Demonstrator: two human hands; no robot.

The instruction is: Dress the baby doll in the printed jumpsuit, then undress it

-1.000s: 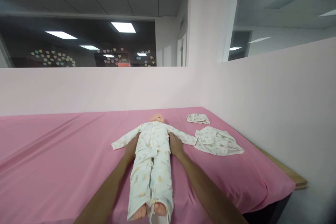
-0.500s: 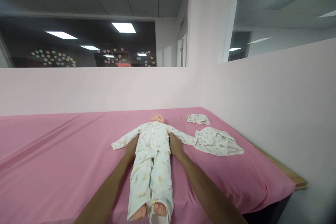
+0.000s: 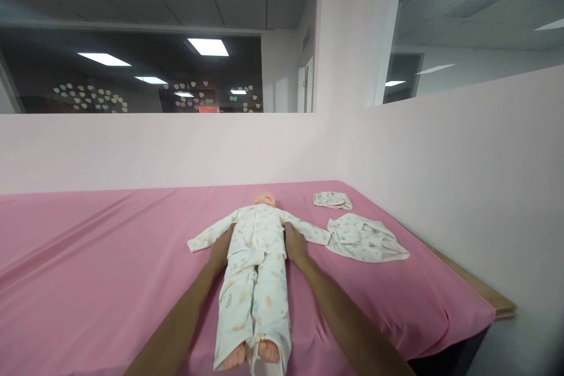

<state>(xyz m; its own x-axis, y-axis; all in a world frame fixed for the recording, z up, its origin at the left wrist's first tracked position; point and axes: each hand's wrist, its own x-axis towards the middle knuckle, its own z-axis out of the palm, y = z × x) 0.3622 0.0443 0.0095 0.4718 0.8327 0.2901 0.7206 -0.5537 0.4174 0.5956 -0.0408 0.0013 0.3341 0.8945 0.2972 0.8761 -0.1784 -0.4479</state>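
A baby doll [image 3: 258, 235] in a white printed top and trousers lies on its back on the pink sheet [image 3: 110, 270], head away from me, bare feet toward me. Its sleeves stretch out to both sides. My left hand [image 3: 221, 248] touches the left side of the doll's torso, below the sleeve. On the opposite side, my right hand [image 3: 294, 243] rests against the torso under the other sleeve. The fingertips of both hands are hidden by the clothing, so their grip does not show.
A folded printed cloth [image 3: 332, 200] lies at the back right. Nearer, a crumpled white printed garment [image 3: 365, 238] sits by the doll's right-side cuff. White walls [image 3: 154, 150] with windows border the back and right. A wooden edge [image 3: 476, 285] shows beyond the sheet at right.
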